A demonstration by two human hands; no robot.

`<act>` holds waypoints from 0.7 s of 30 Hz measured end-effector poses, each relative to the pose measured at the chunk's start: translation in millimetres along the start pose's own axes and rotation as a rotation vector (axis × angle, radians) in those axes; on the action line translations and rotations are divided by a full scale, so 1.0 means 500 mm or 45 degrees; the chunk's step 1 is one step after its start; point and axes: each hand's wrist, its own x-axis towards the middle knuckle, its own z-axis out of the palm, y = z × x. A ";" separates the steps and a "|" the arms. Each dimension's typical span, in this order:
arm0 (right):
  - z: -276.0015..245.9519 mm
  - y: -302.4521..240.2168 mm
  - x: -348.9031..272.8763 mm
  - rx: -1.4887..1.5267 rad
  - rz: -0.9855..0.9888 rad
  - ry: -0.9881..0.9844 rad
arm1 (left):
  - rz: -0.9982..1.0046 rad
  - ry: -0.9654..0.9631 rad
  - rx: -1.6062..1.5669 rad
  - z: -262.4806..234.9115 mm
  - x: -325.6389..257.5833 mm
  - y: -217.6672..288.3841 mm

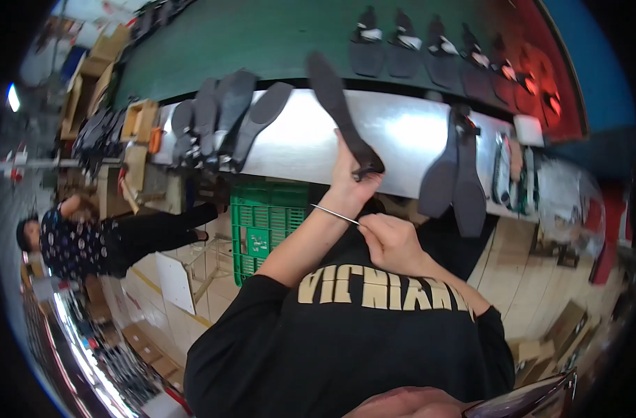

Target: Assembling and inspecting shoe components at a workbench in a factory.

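Note:
My left hand (354, 175) is closed round the heel end of a dark women's shoe (334, 94), held up over the metal ledge with its long sole showing and its toe pointing away. Close to my body, my right hand (393, 240) is curled into a fist on a thin metal rod (334, 213). The rod's tip crosses in front of my left forearm; its other end is hidden in the fist. To the right, a pair of dark shoes (456, 174) lies soles up on the ledge.
More dark shoes (234, 104) rest along the left of the metal ledge (297, 143). Sandals stand in a row on the green belt (262, 35) behind. Hand tools (509, 174) lie at right. A green crate (269, 226) is below; a person (81, 237) stands at left.

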 end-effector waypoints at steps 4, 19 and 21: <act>-0.067 -0.001 0.023 -0.074 0.352 0.347 | 0.493 -0.132 0.363 0.022 -0.020 0.080; -0.253 0.203 0.017 -0.474 0.427 0.558 | 1.327 1.103 2.573 -0.110 -0.169 0.720; -0.266 0.226 0.020 -0.505 0.418 0.588 | 1.225 1.125 2.568 -0.131 -0.150 0.730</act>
